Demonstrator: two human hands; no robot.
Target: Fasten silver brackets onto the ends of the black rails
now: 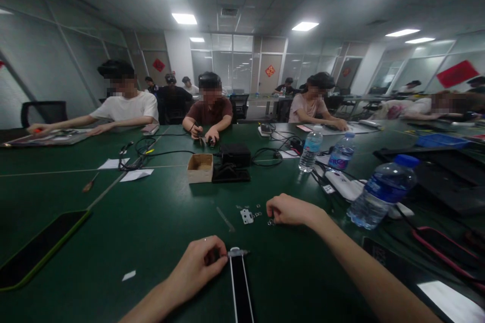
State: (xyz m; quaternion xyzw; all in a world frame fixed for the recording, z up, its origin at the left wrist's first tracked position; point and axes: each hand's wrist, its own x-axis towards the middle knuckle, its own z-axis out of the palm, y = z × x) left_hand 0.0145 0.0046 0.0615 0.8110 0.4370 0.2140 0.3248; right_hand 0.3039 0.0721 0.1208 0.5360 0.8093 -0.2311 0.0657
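Observation:
My left hand point(204, 265) is curled, thumb and forefinger pinching at the left side of the near bar's top end. This long black bar with white edges point(240, 287) lies on the green table, and a small greyish rod-like piece point(238, 253) crosses its end. My right hand point(288, 209) reaches down with fingers drawn together over tiny metal parts point(270, 222); whatever is between the fingertips is too small to make out. Left of it lie a white metal plate with holes point(247, 216) and several small pieces point(257, 214). A clear thin strip point(226, 219) rests nearby.
Beyond my hands stand an open cardboard box point(200, 168) and a black box point(235, 154). Water bottles point(382, 191) and cables are on the right. A green-edged phone-like slab point(41, 247) and a screwdriver point(90, 183) lie left. Co-workers point(208, 111) sit across the table point(159, 212).

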